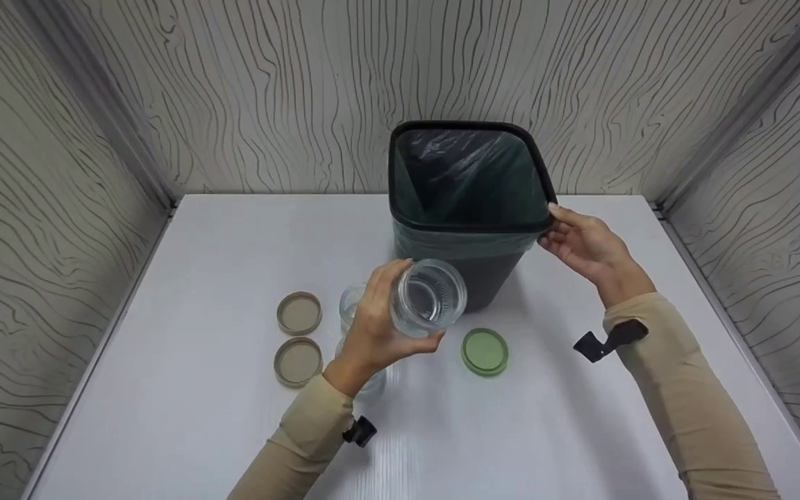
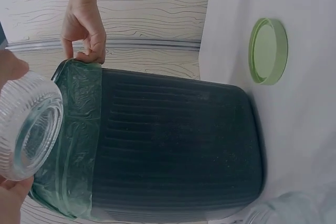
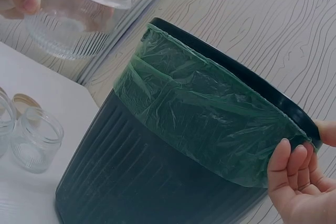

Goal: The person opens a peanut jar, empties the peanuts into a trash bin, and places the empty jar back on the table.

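Note:
My left hand (image 1: 377, 319) grips a clear ribbed glass jar (image 1: 429, 297), its open mouth showing in the head view. The jar is held up in front of the near side of a dark trash bin (image 1: 466, 274). A thin green bag lines this bin and folds down over its rim, as the right wrist view shows on the bag (image 3: 205, 114). At the bin's near right corner, my right hand (image 1: 591, 246) pinches the rim, thumb on top and fingers curled beneath. Right of the jar, a green lid (image 1: 485, 351) lies on the table.
Two tan lids (image 1: 299, 313) lie left of my left hand. Two more glass jars (image 3: 38, 140) stand on the white table (image 1: 185, 312), partly hidden by that hand in the head view. Wood-grain panels (image 1: 289, 90) enclose the table at the back and sides.

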{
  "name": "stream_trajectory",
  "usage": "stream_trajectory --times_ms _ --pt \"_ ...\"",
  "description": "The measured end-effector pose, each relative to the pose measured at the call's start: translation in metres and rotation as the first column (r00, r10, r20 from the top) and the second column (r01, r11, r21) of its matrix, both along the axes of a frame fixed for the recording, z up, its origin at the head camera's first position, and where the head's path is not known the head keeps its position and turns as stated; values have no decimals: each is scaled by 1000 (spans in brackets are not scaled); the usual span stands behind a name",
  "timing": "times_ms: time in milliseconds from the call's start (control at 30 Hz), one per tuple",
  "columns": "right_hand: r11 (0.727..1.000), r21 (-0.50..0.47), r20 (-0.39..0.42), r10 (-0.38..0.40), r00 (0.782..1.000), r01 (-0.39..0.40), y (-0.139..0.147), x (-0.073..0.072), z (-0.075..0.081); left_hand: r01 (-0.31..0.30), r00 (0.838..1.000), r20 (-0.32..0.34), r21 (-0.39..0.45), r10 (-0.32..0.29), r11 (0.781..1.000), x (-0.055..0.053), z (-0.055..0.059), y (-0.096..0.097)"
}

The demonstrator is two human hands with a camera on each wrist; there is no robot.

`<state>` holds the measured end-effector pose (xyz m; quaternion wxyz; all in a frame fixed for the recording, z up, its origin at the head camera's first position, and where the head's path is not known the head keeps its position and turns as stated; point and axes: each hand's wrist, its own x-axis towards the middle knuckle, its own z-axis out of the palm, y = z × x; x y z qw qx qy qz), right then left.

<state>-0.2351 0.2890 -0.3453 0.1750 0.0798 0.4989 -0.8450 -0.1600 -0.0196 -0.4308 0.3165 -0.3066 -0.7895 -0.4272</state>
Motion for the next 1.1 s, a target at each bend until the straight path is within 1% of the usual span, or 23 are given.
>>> stream_trajectory --times_ms 233,433,600,867,1000,1100 --pt "1000 -3 8 -13 1000 13 1 1 1 15 998 64 18 -16 1000 6 -13 9" --pt "1000 -14 13 -15 1000 16 0 0 0 26 991 131 30 -30 999 12 -23 16" --pt "1000 -20 16 -13 1000 13 0 -1 -1 13 990 141 44 -19 999 12 -29 21" --pt "1000 -4 -12 7 1000 -7 0 0 0 4 989 147 68 -14 998 11 -32 23" --pt "1000 -26 -5 3 1000 -3 0 0 0 -6 989 146 68 -4 998 11 -35 24" --pt "999 -41 -1 1 1000 -1 0 0 0 -7 983 186 91 -10 996 13 -40 27"
